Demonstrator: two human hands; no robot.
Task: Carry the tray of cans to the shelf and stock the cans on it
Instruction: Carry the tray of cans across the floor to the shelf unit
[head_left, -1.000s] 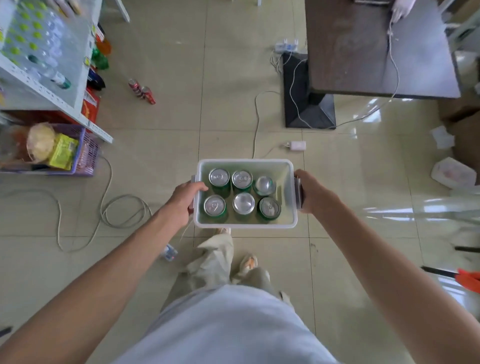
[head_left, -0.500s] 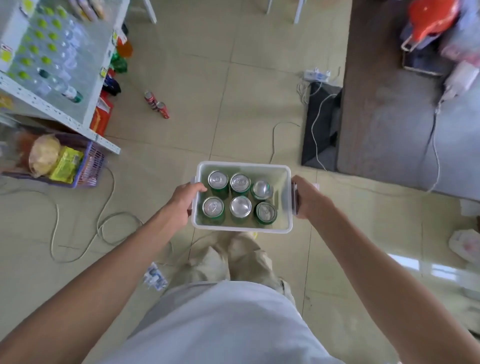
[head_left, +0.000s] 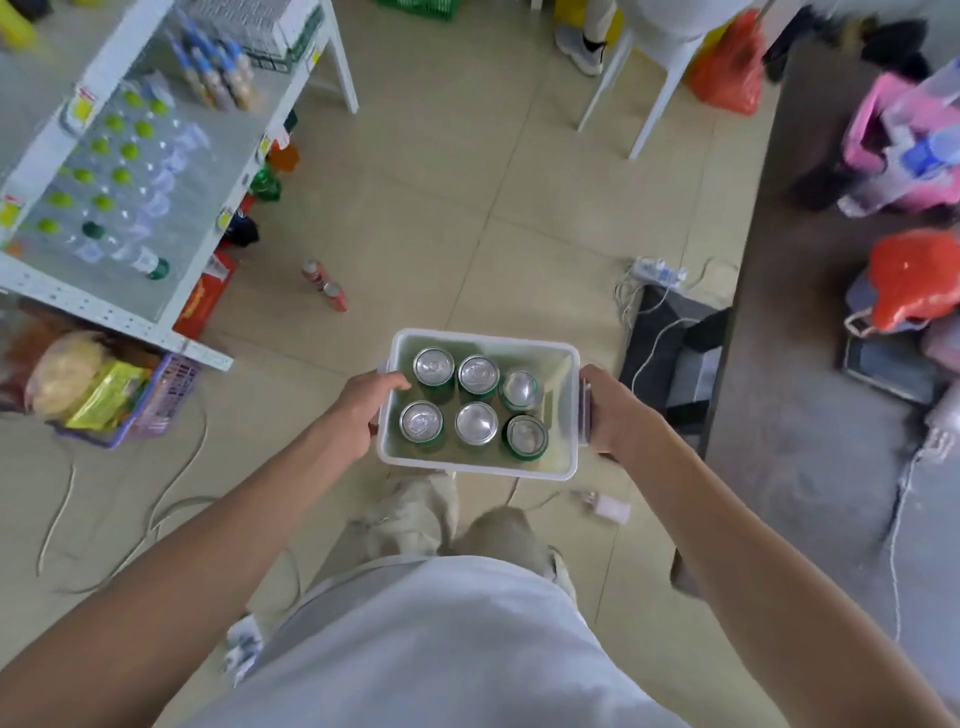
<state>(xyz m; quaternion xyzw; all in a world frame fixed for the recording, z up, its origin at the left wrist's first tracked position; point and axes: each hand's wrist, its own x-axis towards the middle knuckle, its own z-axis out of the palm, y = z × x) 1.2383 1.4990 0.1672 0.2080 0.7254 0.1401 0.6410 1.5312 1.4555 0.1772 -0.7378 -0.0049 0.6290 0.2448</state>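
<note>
A white plastic tray hangs in front of me above the tiled floor. Several green cans with silver tops stand upright in it in two rows. My left hand grips the tray's left rim, thumb over the edge. My right hand grips its right end. The white metal shelf stands at the left, with clear bottles with green caps on its upper level.
A purple basket of snacks sits under the shelf's corner. Two red cans lie on the floor ahead. Cables, a power strip and a plug lie around. A dark table with bags is at right. White chair legs stand ahead.
The view has tilted up and moved forward: the shelf, chair and table top now show more. The tray stays held level in both hands.
</note>
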